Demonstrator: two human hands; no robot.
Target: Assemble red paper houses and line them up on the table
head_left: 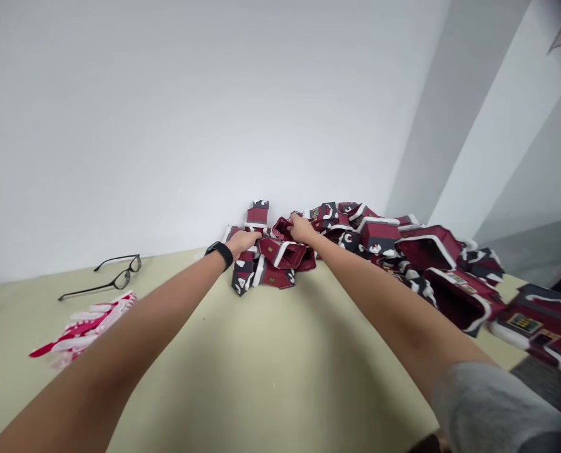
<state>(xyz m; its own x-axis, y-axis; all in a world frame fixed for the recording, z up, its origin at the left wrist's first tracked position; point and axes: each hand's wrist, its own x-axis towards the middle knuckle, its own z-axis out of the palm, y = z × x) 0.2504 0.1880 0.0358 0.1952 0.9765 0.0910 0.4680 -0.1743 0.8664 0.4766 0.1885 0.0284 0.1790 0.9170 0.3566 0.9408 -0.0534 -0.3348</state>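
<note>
Both arms reach to the far edge of the table, into a small heap of dark red model houses with black, white-patched roofs and white rims. My right hand (302,228) pinches the rim of a hollow, open-ended model house (282,228) on this heap. Left of it, my left hand (243,241), below a black wristband, has its fingers closed at the heap; what it grips is partly hidden. Right behind its fingers stands an upright model house (257,214). In front lie a model house with its opening turned right (280,253) and another on its side (277,275).
A larger pile of similar model houses (426,246) spreads along the right side. Black-framed glasses (121,279) lie at the left, with a red and white striped bundle (89,326) nearer me. A pale wall (190,126) rises behind the yellowish table (256,365).
</note>
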